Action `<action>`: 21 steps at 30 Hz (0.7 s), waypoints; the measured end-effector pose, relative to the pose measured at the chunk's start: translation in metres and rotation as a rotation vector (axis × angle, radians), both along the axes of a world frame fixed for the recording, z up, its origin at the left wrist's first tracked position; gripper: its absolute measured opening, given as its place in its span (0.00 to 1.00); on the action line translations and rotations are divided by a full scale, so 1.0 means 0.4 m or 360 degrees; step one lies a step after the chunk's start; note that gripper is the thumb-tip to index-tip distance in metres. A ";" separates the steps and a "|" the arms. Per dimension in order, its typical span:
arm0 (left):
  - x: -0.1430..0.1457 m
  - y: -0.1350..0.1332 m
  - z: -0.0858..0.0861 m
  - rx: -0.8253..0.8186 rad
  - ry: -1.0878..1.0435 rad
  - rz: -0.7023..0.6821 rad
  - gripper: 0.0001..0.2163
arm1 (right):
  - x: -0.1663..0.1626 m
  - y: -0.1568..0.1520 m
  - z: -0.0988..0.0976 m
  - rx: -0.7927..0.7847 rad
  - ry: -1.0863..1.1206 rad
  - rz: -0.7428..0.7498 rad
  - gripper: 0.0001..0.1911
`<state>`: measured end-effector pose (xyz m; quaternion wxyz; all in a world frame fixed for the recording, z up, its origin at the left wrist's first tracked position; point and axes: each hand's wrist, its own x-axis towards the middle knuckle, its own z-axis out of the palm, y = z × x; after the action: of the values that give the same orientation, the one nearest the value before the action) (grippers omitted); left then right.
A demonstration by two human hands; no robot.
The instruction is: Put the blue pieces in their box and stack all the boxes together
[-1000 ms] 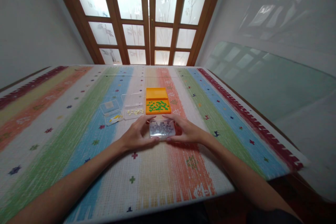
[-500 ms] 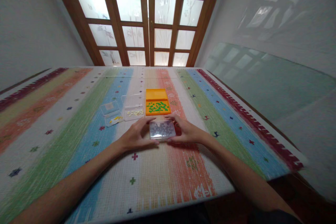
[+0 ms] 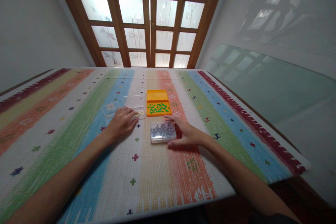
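Note:
A clear plastic box (image 3: 162, 132) holding several dark grey pieces lies on the striped cloth. My right hand (image 3: 183, 133) rests against its right side, thumb and fingers spread round the edge. My left hand (image 3: 121, 122) has left it and lies further left, fingers curled over the clear box with pale yellow pieces (image 3: 136, 108) and hiding most of the small clear box (image 3: 109, 108) beside it. An orange box (image 3: 157, 104) with green pieces stands open just behind the grey-piece box.
The table wears a striped, multicoloured cloth (image 3: 65, 136); its front edge is close to me and its right edge (image 3: 262, 119) drops off. Wooden glazed doors (image 3: 152, 21) stand behind the table. A pale wall runs on the right.
My left hand let go of the grey-piece box and moved left and back onto the clear boxes. My right hand stayed at the box's right side. The camera tilted slightly.

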<state>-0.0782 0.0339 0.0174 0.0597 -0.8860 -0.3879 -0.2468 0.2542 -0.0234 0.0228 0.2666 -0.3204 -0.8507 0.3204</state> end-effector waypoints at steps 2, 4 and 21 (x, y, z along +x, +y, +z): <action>-0.004 0.002 -0.005 -0.0029 0.0033 -0.0019 0.08 | -0.001 0.001 0.001 0.0009 0.0019 0.0005 0.54; -0.003 0.000 -0.005 -0.0051 0.0045 -0.0046 0.09 | -0.001 0.001 0.004 0.0030 0.0041 0.0005 0.53; 0.072 -0.083 0.125 0.0472 -0.0169 -0.0208 0.07 | -0.017 0.011 0.048 0.0169 0.0410 -0.0251 0.50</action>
<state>-0.0493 0.0008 0.0674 0.1530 -0.8765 -0.2915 -0.3512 0.2476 -0.0189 0.0420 0.4145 -0.3277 -0.7974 0.2914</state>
